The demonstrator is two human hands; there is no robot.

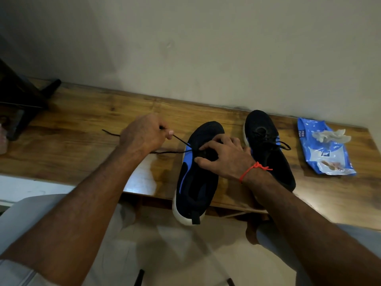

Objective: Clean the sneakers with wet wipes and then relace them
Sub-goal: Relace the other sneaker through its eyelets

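Left hand pinches the black lace and draws it taut sideways, apparently to seat it, while the right hand grips the near sneaker on the worktop, the laced sneaker and wipes pack waiting beyond.

Both my bare arms reach forward from the bottom of the view. My left hand is curled up like a fist, with its back facing me. My thumb and fingers make a tight grip on a thin black shoelace. My right hand is turned palm down. Its fingers are bent and spread, and my thumb points to the left. A thin orange string band is tied around my right wrist.
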